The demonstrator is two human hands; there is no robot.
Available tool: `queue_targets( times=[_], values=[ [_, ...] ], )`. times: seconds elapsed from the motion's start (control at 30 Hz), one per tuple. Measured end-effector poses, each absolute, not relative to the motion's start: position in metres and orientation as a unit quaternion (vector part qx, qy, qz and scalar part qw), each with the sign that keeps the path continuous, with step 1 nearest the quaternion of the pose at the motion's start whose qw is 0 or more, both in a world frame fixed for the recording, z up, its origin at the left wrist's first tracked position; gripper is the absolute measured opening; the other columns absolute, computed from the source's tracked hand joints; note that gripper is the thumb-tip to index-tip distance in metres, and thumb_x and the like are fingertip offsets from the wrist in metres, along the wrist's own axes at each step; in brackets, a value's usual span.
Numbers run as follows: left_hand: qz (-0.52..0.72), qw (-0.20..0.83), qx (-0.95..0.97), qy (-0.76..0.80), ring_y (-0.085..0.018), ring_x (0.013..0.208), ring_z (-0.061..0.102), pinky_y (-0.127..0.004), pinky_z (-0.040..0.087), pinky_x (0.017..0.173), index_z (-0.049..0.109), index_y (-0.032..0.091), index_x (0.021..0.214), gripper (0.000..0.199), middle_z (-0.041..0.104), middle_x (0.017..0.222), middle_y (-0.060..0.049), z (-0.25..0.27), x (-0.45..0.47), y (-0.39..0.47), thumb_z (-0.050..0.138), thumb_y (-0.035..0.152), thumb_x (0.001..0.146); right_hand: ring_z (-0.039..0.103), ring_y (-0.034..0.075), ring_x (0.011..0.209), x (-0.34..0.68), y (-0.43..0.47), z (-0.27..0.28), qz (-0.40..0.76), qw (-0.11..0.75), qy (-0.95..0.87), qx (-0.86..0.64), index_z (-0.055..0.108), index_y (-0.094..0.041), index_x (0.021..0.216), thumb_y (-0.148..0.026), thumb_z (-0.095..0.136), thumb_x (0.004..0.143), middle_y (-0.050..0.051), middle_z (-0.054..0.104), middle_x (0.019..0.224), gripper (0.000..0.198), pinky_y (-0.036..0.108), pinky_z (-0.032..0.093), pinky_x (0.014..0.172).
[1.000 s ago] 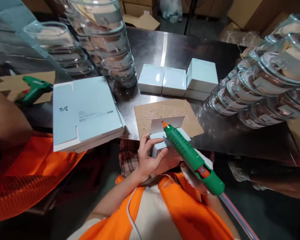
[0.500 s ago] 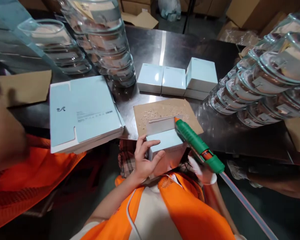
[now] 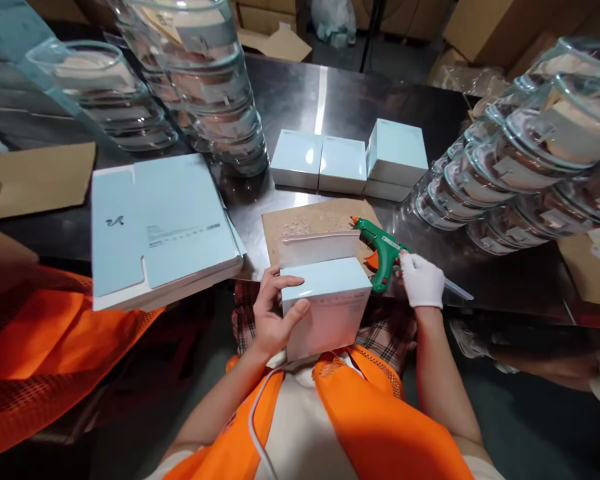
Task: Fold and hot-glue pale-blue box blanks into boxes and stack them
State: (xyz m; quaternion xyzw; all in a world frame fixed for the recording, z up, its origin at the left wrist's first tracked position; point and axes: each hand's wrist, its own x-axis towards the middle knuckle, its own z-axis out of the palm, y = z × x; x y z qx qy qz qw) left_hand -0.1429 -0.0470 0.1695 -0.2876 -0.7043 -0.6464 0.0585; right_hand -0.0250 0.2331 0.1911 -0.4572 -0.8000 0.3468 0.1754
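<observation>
My left hand (image 3: 275, 313) holds a pale blue box (image 3: 325, 310) from its left side, with fingers behind and the thumb on the near face. The box's long flap (image 3: 320, 248) stands up along its far edge. My right hand (image 3: 423, 279), in a white glove, is closed at the rear end of a green hot glue gun (image 3: 384, 245) with an orange nozzle and trigger. The gun lies on its side by the box, its nozzle over a cardboard sheet (image 3: 280, 223) spotted with dried glue. A clear glue stick (image 3: 459, 290) sticks out behind the glove.
Flat blue cartons (image 3: 167, 227) are piled at the left. Several closed boxes (image 3: 343, 163) form a row at the back. Stacked clear containers stand at the left (image 3: 213, 87) and right (image 3: 510, 160) of the metal table (image 3: 400, 100). Another person's orange vest (image 3: 45, 333) is at far left.
My right hand has moved the glue gun off the flap's corner and laid it over on its side, shifting its grip to the rear. The box is tilted more toward me.
</observation>
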Motion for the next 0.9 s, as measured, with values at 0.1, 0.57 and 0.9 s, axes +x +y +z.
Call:
queue_targets(
  times=[0.1, 0.57, 0.9],
  values=[
    [-0.647, 0.027, -0.299, -0.701, -0.03, 0.118, 0.066, -0.042, 0.051, 0.104, 0.078, 0.022, 0.094, 0.049, 0.072, 0.096, -0.007, 0.17, -0.142, -0.045, 0.075, 0.07, 0.085, 0.077, 0.025, 0.09, -0.032, 0.204, 0.217, 0.525, 0.235, -0.742, -0.343, 0.081, -0.019, 0.112, -0.07, 0.079, 0.078, 0.01, 0.082, 0.103, 0.062, 0.035, 0.062, 0.08],
    [-0.716, 0.023, -0.385, -0.582, -0.025, 0.117, 0.071, -0.048, 0.058, 0.106, 0.061, 0.033, 0.123, 0.032, 0.063, 0.111, -0.006, 0.17, -0.158, -0.034, 0.071, 0.049, 0.098, 0.064, 0.032, 0.14, -0.025, 0.18, 0.216, 0.53, 0.184, -0.825, 0.062, 0.077, -0.028, 0.13, -0.068, 0.076, 0.089, 0.014, 0.069, 0.147, 0.057, 0.052, 0.05, 0.119],
    [-0.705, 0.054, -0.271, -0.653, -0.024, 0.114, 0.068, -0.043, 0.054, 0.109, 0.076, 0.022, 0.092, 0.027, 0.067, 0.105, -0.007, 0.188, -0.164, -0.032, 0.072, 0.048, 0.098, 0.04, 0.044, 0.158, -0.01, 0.165, 0.193, 0.275, 0.332, -0.902, -0.02, 0.06, -0.03, 0.151, -0.07, 0.081, 0.081, 0.018, 0.047, 0.163, 0.083, 0.069, 0.037, 0.125]
  ],
)
